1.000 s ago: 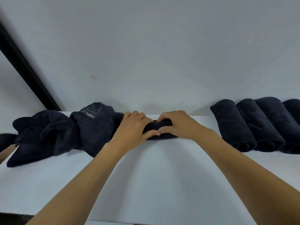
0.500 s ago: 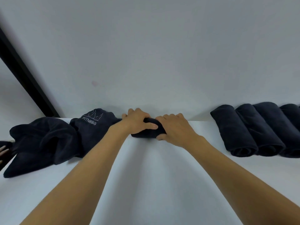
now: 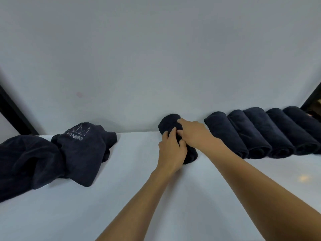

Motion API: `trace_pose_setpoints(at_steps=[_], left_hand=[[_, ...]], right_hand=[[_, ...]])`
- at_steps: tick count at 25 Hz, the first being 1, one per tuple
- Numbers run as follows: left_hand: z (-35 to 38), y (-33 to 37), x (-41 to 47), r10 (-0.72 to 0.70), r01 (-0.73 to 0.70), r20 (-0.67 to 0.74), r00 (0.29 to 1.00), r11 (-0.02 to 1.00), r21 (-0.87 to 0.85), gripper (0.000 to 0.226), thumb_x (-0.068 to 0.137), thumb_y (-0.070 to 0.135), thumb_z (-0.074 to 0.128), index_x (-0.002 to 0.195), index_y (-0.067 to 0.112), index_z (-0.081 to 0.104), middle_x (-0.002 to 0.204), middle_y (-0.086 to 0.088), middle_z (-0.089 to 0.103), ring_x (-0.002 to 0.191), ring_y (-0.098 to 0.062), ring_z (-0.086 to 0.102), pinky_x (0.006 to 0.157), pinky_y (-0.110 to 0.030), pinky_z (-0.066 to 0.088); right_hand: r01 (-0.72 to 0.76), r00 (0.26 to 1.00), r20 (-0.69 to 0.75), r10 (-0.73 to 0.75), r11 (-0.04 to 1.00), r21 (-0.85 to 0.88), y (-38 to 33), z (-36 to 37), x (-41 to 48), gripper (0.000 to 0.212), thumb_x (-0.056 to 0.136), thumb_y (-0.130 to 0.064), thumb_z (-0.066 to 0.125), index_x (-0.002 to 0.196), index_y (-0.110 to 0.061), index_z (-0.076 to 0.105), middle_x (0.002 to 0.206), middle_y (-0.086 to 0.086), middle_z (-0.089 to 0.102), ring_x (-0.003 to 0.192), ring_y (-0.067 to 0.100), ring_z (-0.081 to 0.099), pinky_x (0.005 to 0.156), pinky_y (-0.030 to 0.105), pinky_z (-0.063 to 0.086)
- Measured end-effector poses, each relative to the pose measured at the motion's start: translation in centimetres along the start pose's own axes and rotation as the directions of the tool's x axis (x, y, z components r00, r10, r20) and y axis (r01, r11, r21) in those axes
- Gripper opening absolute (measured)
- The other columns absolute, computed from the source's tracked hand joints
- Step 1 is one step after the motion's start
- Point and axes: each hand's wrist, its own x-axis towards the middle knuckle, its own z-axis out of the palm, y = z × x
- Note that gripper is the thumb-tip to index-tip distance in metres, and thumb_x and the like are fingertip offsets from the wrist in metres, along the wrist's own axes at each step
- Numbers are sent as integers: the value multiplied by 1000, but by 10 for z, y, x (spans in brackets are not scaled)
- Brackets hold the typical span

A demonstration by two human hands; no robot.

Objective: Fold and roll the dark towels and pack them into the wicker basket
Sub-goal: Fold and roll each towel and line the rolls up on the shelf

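A dark rolled towel (image 3: pixel 169 123) lies on the white table (image 3: pixel 132 192) near its far edge, turned end-on to me. My left hand (image 3: pixel 171 153) grips its near part, fingers curled round it. My right hand (image 3: pixel 194 134) covers the roll from the right, fingers curled over its top. A row of several rolled dark towels (image 3: pixel 260 133) lies just to the right of my hands. Unrolled dark towels (image 3: pixel 52 153), one marked FITNESS, are heaped at the left. The wicker basket is not in view.
A pale wall (image 3: pixel 156 58) rises right behind the table's far edge. Black frame bars run diagonally at the far left (image 3: pixel 13 115) and far right (image 3: pixel 312 96).
The roll lay crosswise under both hands; now it points away from me and sits further right, close to the row of rolled towels. The view has shifted right, showing more rolls.
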Motion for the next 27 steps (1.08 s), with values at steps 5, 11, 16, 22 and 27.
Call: trace_pose_setpoints(at_steps=[5,11,16,22,27], left_hand=[[42,23,11,97,-96,21,995,994,-50,44,84,30,35,122,18,53,134,-10,48,122,-31,45,101,-44,42],[75,30,18,97,-91,178,979,995,-42,52,99,33,34,149,23,28,158,-9,25,143,-36,23,114,-51,26],[10,30,-1,126,-115,396,910,992,-52,60,91,47,55,146,29,38,148,1,45,127,-20,49,106,-36,39],[-142,-31,-44,-61,135,-136,989,753,643,25,87,43,64,82,18,62,81,2,65,76,-19,61,67,-31,49],[-189,-92,-94,-203,316,-246,948,503,805,19,89,33,58,88,15,51,95,-3,60,79,-26,60,62,-31,40]], right_hand=[[-111,993,-38,113,992,54,51,-20,-15,34,98,-31,47,129,-19,52,115,6,63,96,25,61,84,40,53],[-144,985,-122,124,975,-172,65,-22,-24,29,98,-21,45,123,-27,57,116,5,47,82,20,53,64,31,44],[-220,972,-161,173,911,-349,36,-24,-23,26,96,-19,46,118,-15,58,119,9,48,92,25,53,63,32,37],[239,970,-64,-233,965,111,-90,3,-42,21,99,-30,48,117,-21,53,111,2,60,96,25,58,76,36,48],[400,867,236,-438,896,193,-189,64,-56,19,94,-24,55,111,-17,60,110,6,64,94,27,60,77,35,49]])
